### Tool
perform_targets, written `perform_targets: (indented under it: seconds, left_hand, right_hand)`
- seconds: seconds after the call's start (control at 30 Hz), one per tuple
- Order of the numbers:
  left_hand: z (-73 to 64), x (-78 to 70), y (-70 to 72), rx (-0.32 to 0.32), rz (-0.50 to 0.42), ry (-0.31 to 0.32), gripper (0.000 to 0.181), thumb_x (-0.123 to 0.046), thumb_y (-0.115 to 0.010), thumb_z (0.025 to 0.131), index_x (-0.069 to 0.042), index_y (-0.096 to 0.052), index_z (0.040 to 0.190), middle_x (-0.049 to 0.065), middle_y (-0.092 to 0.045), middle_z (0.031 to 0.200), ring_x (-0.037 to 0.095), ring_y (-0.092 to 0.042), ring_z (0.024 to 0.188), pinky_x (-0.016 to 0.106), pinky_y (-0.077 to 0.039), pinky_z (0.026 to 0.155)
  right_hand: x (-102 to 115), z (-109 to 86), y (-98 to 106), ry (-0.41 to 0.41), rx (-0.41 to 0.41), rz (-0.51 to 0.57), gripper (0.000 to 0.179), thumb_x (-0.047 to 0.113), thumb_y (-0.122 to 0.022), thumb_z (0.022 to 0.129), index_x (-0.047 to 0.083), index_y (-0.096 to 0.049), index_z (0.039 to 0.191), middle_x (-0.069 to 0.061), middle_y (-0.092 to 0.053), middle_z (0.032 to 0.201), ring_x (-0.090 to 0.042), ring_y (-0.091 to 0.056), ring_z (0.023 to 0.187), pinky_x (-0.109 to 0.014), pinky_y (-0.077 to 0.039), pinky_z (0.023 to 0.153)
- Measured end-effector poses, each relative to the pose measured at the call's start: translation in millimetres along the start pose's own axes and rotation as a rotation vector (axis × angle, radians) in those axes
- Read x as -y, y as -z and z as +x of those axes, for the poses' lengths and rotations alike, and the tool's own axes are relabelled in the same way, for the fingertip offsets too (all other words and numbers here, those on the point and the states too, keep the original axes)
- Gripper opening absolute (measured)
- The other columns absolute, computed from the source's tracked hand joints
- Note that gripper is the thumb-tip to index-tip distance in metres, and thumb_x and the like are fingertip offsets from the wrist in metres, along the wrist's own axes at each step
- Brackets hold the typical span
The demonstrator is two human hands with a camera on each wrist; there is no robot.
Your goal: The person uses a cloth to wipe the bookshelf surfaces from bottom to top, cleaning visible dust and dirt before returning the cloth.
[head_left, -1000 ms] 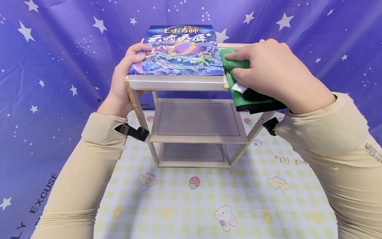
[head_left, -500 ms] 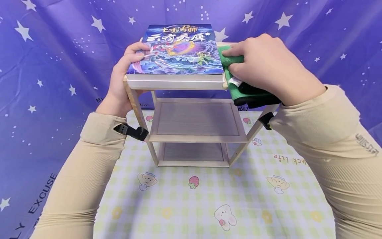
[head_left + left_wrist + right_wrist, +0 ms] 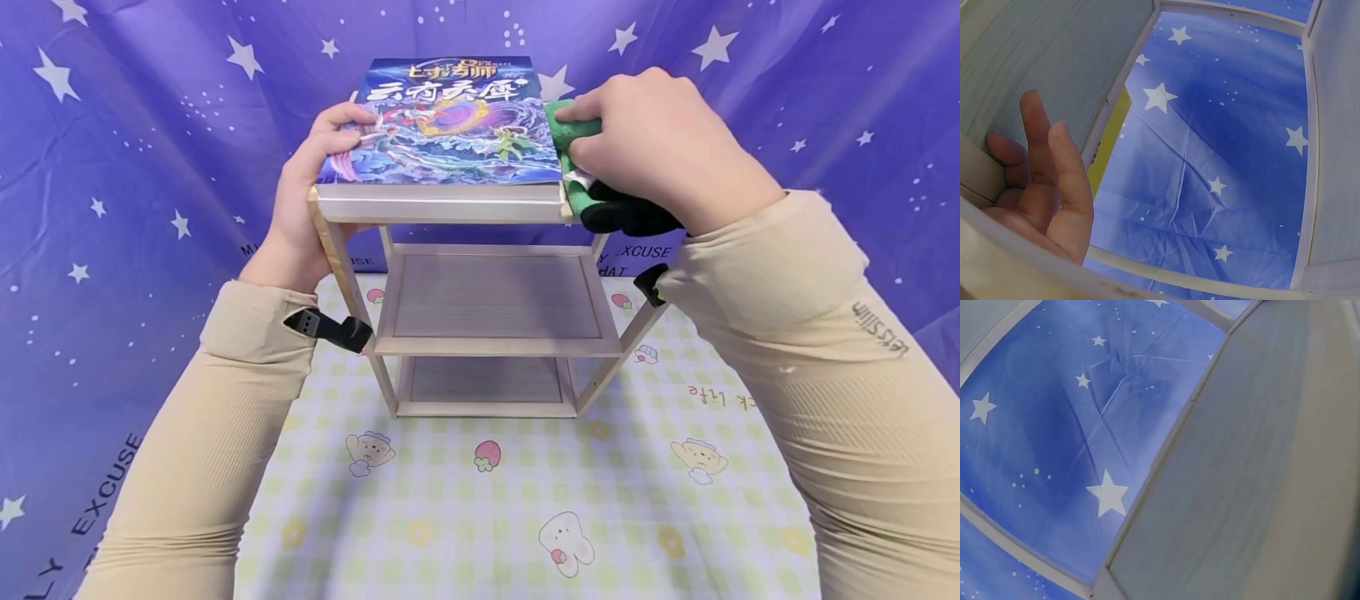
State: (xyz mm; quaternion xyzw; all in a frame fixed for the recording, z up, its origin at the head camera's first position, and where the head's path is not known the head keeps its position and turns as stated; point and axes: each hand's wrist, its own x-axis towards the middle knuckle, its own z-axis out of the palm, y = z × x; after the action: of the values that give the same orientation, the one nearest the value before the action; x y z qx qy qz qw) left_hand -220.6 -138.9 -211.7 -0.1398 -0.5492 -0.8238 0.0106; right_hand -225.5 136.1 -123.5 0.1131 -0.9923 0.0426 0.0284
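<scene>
A small pale wooden shelf rack (image 3: 442, 205) stands upright, with a colourful blue book (image 3: 450, 154) lying flat on its top. My left hand (image 3: 296, 192) grips the top's left side, two digits touching the book's left edge. The left wrist view shows other fingers (image 3: 1072, 169) of that hand below the top board. At the top's right side, my right hand (image 3: 667, 154) holds a folded green cloth (image 3: 562, 125) with black edging against the rack, beside the book. The right wrist view shows only the rack's boards (image 3: 1210, 475) and the backdrop; hand and cloth are out of it.
Two lower shelves, a middle one (image 3: 495, 292) and a bottom one (image 3: 487, 381), sit under the top. The rack stands on a checked tablecloth (image 3: 450, 500) with cartoon prints. Behind hangs a purple-blue star curtain (image 3: 150, 125).
My right hand has slid toward the back and slightly left along the rack's right side, taking the green cloth with it. The left hand and the book stay nearly where they were.
</scene>
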Motion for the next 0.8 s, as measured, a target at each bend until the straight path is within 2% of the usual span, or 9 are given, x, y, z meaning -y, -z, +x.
perform_targets:
  seconds: [0.23, 0.43, 0.67, 0.8]
  left_hand:
    - [0.5, 0.4, 0.5, 0.001, -0.014, -0.008, 0.018, -0.022, -0.046, 0.095, -0.025, -0.059, 0.107, 0.005, -0.04, 0.145, 0.029, -0.05, 0.12, 0.033, -0.045, 0.086]
    - [0.8, 1.1, -0.7, 0.005, -0.028, -0.011, 0.018, -0.021, -0.045, 0.095, -0.024, -0.059, 0.107, 0.006, -0.04, 0.144, 0.029, -0.05, 0.119, 0.032, -0.046, 0.085]
    - [0.6, 0.4, -0.8, 0.001, -0.022, -0.013, 0.018, -0.021, -0.045, 0.095, -0.024, -0.059, 0.106, 0.004, -0.04, 0.145, 0.029, -0.049, 0.124, 0.034, -0.045, 0.088]
    - [1.2, 0.8, -0.7, 0.002, -0.011, -0.02, 0.018, -0.021, -0.045, 0.095, -0.024, -0.059, 0.106, 0.003, -0.038, 0.147, 0.029, -0.047, 0.127, 0.034, -0.043, 0.09]
  right_hand:
    - [-1, 14.9, -3, -0.025, -0.008, -0.004, 0.063, 0.017, -0.042, 0.086, 0.034, -0.046, 0.147, -0.018, -0.052, 0.145, -0.039, -0.051, 0.096, -0.046, -0.042, 0.075]
    - [-2, 19.1, -5, -0.029, -0.03, -0.008, 0.064, 0.017, -0.042, 0.086, 0.033, -0.045, 0.148, -0.016, -0.052, 0.146, -0.037, -0.049, 0.091, -0.041, -0.037, 0.069]
    - [-4, 22.8, -7, -0.02, -0.044, 0.004, 0.062, 0.018, -0.041, 0.088, 0.034, -0.044, 0.148, -0.013, -0.048, 0.149, -0.038, -0.051, 0.1, -0.045, -0.039, 0.079]
    - [-6, 23.9, -9, -0.006, -0.051, 0.043, 0.059, 0.022, -0.042, 0.09, 0.033, -0.043, 0.149, -0.011, -0.048, 0.15, -0.036, -0.051, 0.104, -0.042, -0.038, 0.079]
